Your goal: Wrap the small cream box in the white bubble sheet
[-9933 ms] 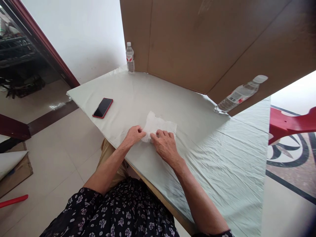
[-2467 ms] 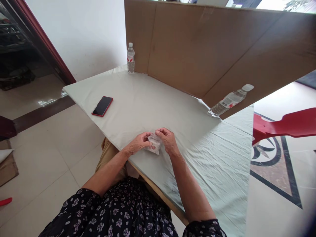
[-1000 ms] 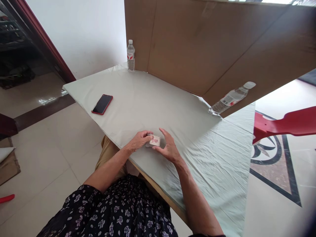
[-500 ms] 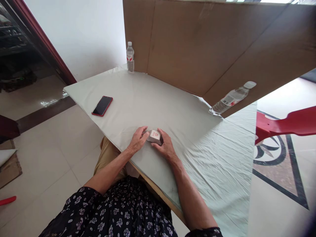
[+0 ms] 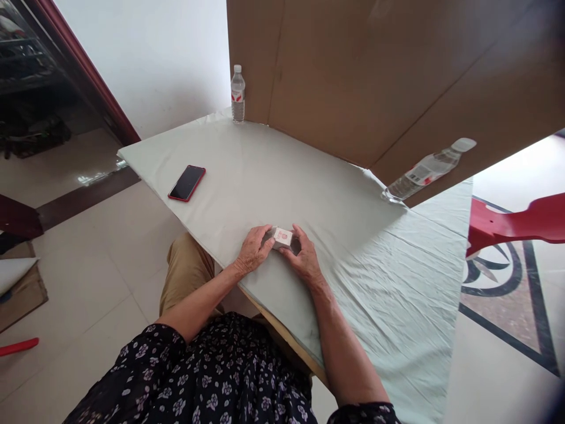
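We see both hands meeting on a small packet [image 5: 283,237] close to the near edge of the counter [image 5: 318,176], a little left of that edge's middle. The packet is clear-wrapped, with a white label that bears a red mark facing up. The left hand [image 5: 252,254] lies at the packet's left end, its fingers [image 5: 263,237] curled narrow and pressed against the wrapper. The right hand [image 5: 305,260] takes the right end, its fingers [image 5: 300,238] bent over the far side and the thumb on the near side, so both hands grip the packet between them. It sits low over the pale green cloth that covers the counter; we cannot tell whether its underside touches the cloth.

A red-cased phone [image 5: 186,182] lies flat, screen up, near the left edge, well apart from the hands. A water bottle [image 5: 238,94] stands upright at the far left corner, just beside a tall cardboard screen [image 5: 375,76] that runs along the far edge. A second bottle [image 5: 428,169] stands near the right end of the cardboard, looking tilted in this view. Beyond the right edge we see part of a red chair [image 5: 516,221] on the tiled floor.
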The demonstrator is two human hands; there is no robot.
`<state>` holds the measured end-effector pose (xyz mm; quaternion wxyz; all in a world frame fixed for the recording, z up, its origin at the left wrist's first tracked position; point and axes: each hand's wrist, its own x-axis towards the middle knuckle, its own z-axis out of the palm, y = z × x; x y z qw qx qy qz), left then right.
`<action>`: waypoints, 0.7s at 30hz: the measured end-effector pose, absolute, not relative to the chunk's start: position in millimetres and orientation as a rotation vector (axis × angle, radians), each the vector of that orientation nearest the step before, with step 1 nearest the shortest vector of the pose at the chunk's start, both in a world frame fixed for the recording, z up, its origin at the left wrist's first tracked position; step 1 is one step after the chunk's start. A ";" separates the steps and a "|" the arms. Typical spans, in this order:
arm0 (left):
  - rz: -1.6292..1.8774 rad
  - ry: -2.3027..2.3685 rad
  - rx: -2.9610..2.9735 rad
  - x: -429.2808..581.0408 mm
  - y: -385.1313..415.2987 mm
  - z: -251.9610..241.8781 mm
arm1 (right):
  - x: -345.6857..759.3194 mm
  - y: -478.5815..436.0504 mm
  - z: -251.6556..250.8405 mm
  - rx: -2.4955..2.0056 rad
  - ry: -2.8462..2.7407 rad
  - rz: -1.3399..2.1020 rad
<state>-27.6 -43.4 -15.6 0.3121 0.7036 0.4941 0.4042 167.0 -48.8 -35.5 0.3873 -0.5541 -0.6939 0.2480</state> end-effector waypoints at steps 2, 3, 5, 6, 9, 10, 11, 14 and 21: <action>1.063 1.308 1.862 -27.7 -42.8 -15.8 | 165.9 -47.3 -34.4 -1.422 -1.744 0.644; 1.062 1.314 1.858 -27.6 -42.6 -16.0 | 165.4 -46.7 -33.9 -1.428 -1.735 0.651; 1.065 1.326 1.843 -27.3 -42.1 -16.4 | 164.7 -46.0 -33.0 -1.429 -1.728 0.663; 1.070 1.329 1.831 -27.3 -41.9 -16.6 | 164.4 -45.9 -32.6 -1.425 -1.728 0.664; 1.092 1.330 1.786 -27.4 -42.0 -17.2 | 163.9 -45.6 -31.9 -1.383 -1.736 0.640; 1.100 1.328 1.772 -27.6 -42.2 -17.4 | 163.9 -45.3 -31.9 -1.366 -1.737 0.636; 1.109 1.325 1.760 -27.8 -42.4 -17.6 | 163.8 -44.9 -31.8 -1.352 -1.738 0.638; 1.141 1.312 1.722 -28.2 -42.9 -18.2 | 163.8 -43.5 -31.6 -1.339 -1.731 0.674; 1.157 1.295 1.730 -27.5 -41.7 -18.9 | 164.5 -48.6 -26.5 -1.341 -1.698 0.667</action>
